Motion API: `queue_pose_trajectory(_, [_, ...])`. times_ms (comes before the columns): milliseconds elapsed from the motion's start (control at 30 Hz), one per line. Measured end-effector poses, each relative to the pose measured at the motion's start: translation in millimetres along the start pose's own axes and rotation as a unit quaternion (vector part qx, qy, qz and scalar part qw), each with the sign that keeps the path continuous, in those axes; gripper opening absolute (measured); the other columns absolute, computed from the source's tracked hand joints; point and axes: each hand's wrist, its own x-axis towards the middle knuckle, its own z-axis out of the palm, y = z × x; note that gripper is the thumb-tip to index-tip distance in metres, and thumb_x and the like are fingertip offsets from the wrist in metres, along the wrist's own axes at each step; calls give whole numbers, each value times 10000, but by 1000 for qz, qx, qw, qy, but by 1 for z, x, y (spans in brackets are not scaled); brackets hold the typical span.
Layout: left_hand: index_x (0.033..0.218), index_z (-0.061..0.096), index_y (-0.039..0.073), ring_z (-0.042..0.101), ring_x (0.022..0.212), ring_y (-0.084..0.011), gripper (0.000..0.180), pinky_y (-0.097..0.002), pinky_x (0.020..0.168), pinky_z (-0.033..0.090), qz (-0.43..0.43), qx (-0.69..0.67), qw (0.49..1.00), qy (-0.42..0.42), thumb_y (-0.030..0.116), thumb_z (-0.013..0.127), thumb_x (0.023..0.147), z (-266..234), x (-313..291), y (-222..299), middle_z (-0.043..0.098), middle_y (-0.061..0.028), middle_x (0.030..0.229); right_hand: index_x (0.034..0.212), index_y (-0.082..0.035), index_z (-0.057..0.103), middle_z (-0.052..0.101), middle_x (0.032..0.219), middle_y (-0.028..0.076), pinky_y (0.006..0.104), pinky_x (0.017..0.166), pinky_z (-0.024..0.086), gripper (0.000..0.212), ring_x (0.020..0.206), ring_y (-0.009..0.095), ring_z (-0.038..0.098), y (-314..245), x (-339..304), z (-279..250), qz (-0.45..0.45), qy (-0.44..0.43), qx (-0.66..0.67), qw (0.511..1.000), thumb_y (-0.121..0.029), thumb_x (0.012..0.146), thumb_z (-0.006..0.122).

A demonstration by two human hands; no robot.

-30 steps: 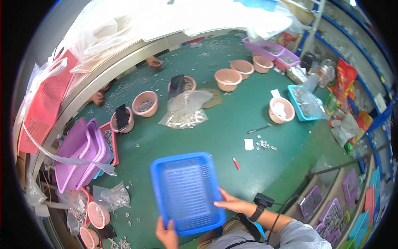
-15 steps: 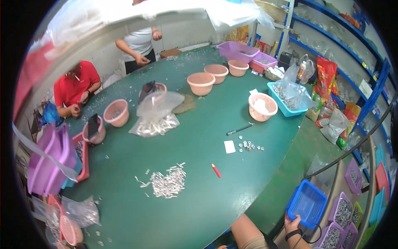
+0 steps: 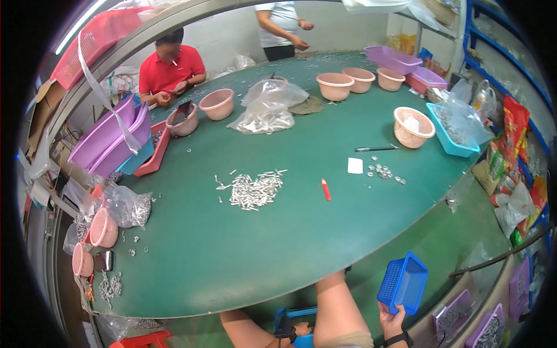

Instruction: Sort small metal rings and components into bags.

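Observation:
My right hand, a black band on its wrist, grips the lower rim of a small blue plastic basket. The basket is tilted, off the table's right front edge, and no contents show in it. Below the front edge, my left hand lies against a blue plastic thing beside my leg; its fingers are too small and hidden to read. On the green table lies a pile of small silvery metal pieces. A red marker-like stick rests to its right.
A white card, small metal parts and a black pen lie at the right. Pink bowls and bagged parts stand farther back. Two people are across the table. Purple bins of parts stand at lower right.
My view has turned, so the table sits higher and farther right in the picture. The blue basket, still in my right hand, is now more upright and farther left. My left forearm has come into view.

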Motion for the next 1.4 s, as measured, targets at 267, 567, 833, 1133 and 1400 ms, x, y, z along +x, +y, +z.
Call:
queue_pose_trajectory(267, [965, 512, 17, 516, 863, -275, 302, -345, 735, 413, 56, -146, 986, 52, 212, 486, 737, -67, 21, 3, 547, -141, 924, 729, -89, 506, 531, 686, 29, 294, 514, 399, 122, 606, 190, 484, 21, 4, 15, -6, 130, -196, 972, -207, 734, 474])
queue_pose_trajectory(567, [947, 518, 10, 523, 838, -258, 280, -332, 724, 418, 58, -232, 970, 40, 184, 487, 730, -157, 24, 27, 554, -131, 896, 987, -34, 442, 518, 910, 101, 382, 732, 445, 320, 838, 246, 517, 9, -14, 98, 19, 133, -286, 949, -171, 697, 437])
queue_pose_trajectory(833, [931, 522, 3, 530, 815, -242, 261, -320, 713, 422, 100, -333, 923, 164, 159, 488, 724, -146, -18, 36, 560, -122, 871, 958, 73, 436, 534, 827, 132, 367, 657, 482, 273, 727, 238, 554, 42, -30, 168, 87, -27, -509, 856, -72, 730, 407])
queue_pose_trajectory(1133, [914, 528, -4, 537, 790, -225, 241, -307, 702, 427, 120, -478, 814, 306, 130, 490, 718, -108, -114, 46, 567, -111, 844, 1257, -36, 136, 280, 1247, 89, 275, 922, 278, 585, 1129, 183, 298, 92, -105, 110, 197, -403, -497, 743, -266, 818, 447])
queue_pose_trajectory(1400, [828, 552, 3, 533, 742, -163, 188, -258, 671, 423, 4, -632, 716, 296, 85, 517, 663, -110, -157, 15, 566, -54, 770, 761, -14, 554, 579, 664, 43, 244, 596, 443, 397, 670, 131, 541, 14, -97, 216, 86, -454, -682, 566, -396, 801, 450])
